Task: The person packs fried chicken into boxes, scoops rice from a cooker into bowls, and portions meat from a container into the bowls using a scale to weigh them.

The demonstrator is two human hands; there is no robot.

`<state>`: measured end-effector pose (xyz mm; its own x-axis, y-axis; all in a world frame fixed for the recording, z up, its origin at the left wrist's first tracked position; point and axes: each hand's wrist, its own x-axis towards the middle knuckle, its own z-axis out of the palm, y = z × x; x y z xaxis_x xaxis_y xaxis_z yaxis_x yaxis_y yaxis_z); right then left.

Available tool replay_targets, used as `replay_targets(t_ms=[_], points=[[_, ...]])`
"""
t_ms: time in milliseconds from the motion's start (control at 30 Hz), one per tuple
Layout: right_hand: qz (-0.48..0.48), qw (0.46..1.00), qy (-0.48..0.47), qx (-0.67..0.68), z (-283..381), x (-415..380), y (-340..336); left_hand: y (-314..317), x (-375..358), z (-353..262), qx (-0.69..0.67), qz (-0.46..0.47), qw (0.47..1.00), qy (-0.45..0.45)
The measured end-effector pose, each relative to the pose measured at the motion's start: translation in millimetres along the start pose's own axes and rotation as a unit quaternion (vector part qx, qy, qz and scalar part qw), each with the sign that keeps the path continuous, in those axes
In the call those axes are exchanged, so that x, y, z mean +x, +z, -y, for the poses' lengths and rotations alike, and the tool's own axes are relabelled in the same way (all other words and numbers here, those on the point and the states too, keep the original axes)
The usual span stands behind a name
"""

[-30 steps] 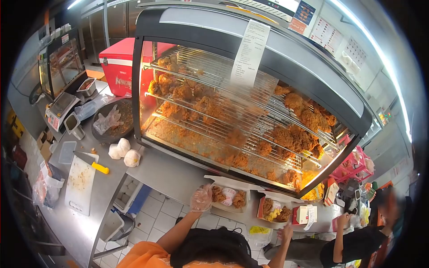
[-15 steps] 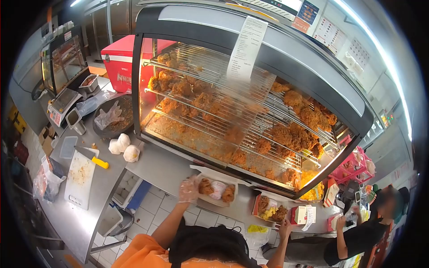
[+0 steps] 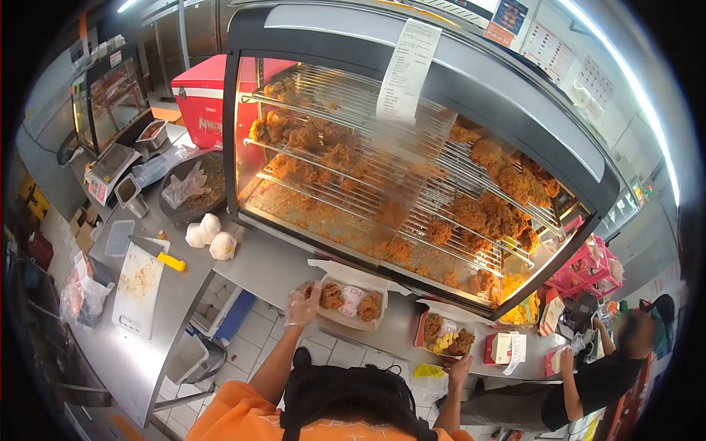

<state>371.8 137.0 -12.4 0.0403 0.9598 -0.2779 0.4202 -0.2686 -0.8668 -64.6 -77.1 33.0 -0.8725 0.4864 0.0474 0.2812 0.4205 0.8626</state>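
My left hand, in a clear plastic glove, is at the left edge of an open box holding fried chicken and a wrapped RICE packet; its finger shape is blurred by the glove. My right hand, bare, touches the lower right edge of a second open box with chicken and yellow food, its fingers closed on the edge. Both boxes rest on the steel counter in front of the glass warmer full of fried chicken.
A white cutting board and a yellow-handled knife lie on the left table. Three white wrapped bundles sit near a dark pan. A red and white box stands at right. Beyond it is a co-worker.
The view has shifted slightly. My left hand stays beside its box and my right hand stays at the second box. The co-worker's arm has risen toward the counter items.
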Motion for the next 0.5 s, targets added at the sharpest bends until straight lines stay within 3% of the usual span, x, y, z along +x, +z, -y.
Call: replay_targets(t_ms=[67,500], points=[[-0.037,0.998,-0.05,-0.006,-10,2,4,8,4,16,-0.105,-0.01,0.994,-0.005],[-0.047,0.995,-0.089,0.005,0,-8,7,14,2,23,-0.1,-0.057,0.991,0.07]])
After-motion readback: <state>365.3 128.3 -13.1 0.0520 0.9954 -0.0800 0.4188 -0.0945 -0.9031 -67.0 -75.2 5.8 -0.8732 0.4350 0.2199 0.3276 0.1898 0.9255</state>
